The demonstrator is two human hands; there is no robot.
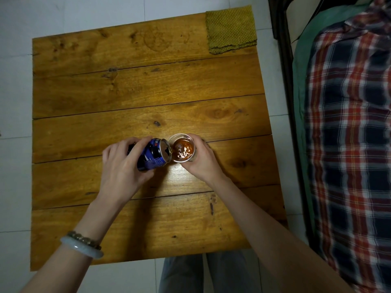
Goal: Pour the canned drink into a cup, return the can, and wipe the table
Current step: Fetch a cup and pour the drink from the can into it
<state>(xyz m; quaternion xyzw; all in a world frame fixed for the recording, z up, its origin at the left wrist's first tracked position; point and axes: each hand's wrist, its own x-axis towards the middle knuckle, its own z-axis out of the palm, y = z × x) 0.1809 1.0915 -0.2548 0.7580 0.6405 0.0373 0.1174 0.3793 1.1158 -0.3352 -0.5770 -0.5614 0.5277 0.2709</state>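
A blue drink can (155,154) is tilted to the right, its open top against the rim of a clear plastic cup (182,149). My left hand (122,166) grips the can from the left. My right hand (201,159) wraps around the cup's right side and holds it on the wooden table (148,96). Brown fizzy drink fills part of the cup. A folded yellow-green cloth (230,29) lies on the table's far right corner.
The table stands on a white tiled floor (14,98). A bed with a plaid red, white and navy cover (347,123) runs along the right side. My knees (201,271) show below the table's near edge.
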